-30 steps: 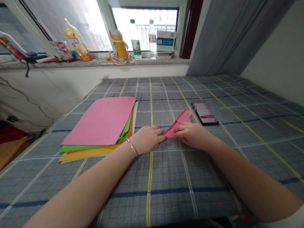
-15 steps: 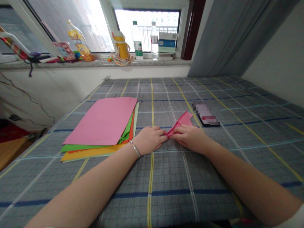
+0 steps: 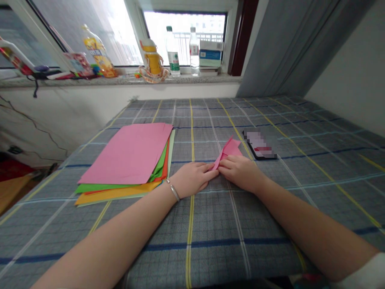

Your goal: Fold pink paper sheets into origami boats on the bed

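Note:
Between my hands, at the middle of the table, is a small folded piece of pink paper (image 3: 227, 148), its narrow end toward me and its wider end pointing away. My left hand (image 3: 192, 176), with a silver bracelet at the wrist, has its fingers closed at the paper's near left end. From the right, my right hand (image 3: 239, 170) presses its bent fingers on the paper's near edge, touching or nearly touching the left fingertips. The near tip of the paper is hidden under the fingers. A stack of coloured paper (image 3: 128, 152), pink on top, lies left of my left hand.
A phone (image 3: 259, 145) with a blurred screen lies beyond my right hand. The table has a grey plaid cloth (image 3: 210, 216). On the windowsill behind stand two clear bottles (image 3: 173, 56), a yellow cup (image 3: 153, 60), a drink bottle (image 3: 99, 52) and stacked boxes (image 3: 210, 56).
The folded pink paper has turned slightly, its far end now steeper and a little further left. My left fingers have shifted slightly right along its near end; both hands stay on it.

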`<state>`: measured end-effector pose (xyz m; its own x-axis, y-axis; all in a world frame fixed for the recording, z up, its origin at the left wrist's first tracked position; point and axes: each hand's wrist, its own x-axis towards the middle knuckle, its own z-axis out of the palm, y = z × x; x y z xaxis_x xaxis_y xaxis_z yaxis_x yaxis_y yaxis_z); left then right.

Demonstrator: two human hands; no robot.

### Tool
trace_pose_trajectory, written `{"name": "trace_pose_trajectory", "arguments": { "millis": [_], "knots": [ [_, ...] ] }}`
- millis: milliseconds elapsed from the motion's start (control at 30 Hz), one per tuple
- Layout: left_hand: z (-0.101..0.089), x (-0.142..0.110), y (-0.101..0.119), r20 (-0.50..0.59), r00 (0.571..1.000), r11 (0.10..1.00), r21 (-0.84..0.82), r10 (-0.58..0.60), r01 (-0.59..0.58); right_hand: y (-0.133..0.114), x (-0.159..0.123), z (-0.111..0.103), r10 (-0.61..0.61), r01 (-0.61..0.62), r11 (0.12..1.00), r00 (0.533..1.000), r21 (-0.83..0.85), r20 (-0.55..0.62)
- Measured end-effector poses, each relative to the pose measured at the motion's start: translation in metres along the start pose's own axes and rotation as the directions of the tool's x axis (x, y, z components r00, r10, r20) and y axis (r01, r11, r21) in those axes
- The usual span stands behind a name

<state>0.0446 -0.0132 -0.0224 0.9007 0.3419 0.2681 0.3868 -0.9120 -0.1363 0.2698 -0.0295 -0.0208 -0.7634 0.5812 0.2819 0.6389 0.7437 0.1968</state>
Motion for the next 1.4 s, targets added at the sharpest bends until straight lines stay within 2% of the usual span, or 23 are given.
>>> {"name": "trace_pose_trajectory", "arguments": {
  "millis": [100,200,400,533,667,833,967,1100,1167,1267,1333,1400],
  "knots": [
    [0.001,0.002,0.004,-0.060,0.995,0.996,-0.041,-0.077,0.074,-0.001,0.002,0.000,0.025,-0.029,0.998,0.996,-0.057,-0.081],
    [0.001,0.004,0.008,-0.076,0.983,0.986,-0.038,-0.165,0.163,-0.003,0.003,0.001,0.058,-0.075,0.991,0.987,-0.108,-0.152],
    [0.003,0.007,0.010,-0.107,0.967,0.972,0.029,-0.230,0.234,-0.004,0.004,0.003,0.090,-0.111,0.991,0.970,-0.081,-0.226],
    [0.004,0.007,0.009,-0.088,0.966,0.966,0.073,-0.243,0.249,-0.001,0.004,-0.003,0.171,-0.197,0.971,0.968,-0.132,-0.185],
    [0.001,0.007,0.009,-0.066,0.982,0.973,0.141,-0.176,0.184,0.003,0.004,-0.008,0.306,-0.308,0.927,0.951,-0.215,-0.042],
    [-0.001,0.009,0.010,-0.062,0.989,0.973,0.179,-0.135,0.144,0.001,0.004,-0.011,0.326,-0.313,0.929,0.945,-0.196,0.037],
    [0.004,0.012,0.011,-0.090,0.990,0.978,0.167,-0.108,0.122,-0.001,0.006,-0.014,0.302,-0.292,0.932,0.953,-0.213,0.015],
    [0.009,0.012,0.009,-0.095,0.983,0.978,0.119,-0.159,0.170,-0.003,0.006,-0.014,0.268,-0.289,0.933,0.956,-0.214,-0.122],
    [0.009,0.010,0.007,-0.085,0.968,0.970,0.053,-0.234,0.239,-0.002,0.004,-0.013,0.304,-0.345,0.923,0.925,-0.168,-0.229],
    [0.008,0.008,0.003,-0.065,0.924,0.922,-0.115,-0.377,0.369,0.002,0.001,-0.007,0.428,-0.465,0.885,0.830,-0.021,-0.359],
    [0.008,0.008,0.001,-0.061,0.890,0.873,-0.234,-0.453,0.428,0.006,-0.002,0.000,0.518,-0.524,0.846,0.764,0.098,-0.384],
    [0.009,0.008,-0.001,-0.053,0.867,0.827,-0.333,-0.496,0.453,0.012,-0.005,0.008,0.586,-0.555,0.809,0.732,0.196,-0.347]
  ]
}}
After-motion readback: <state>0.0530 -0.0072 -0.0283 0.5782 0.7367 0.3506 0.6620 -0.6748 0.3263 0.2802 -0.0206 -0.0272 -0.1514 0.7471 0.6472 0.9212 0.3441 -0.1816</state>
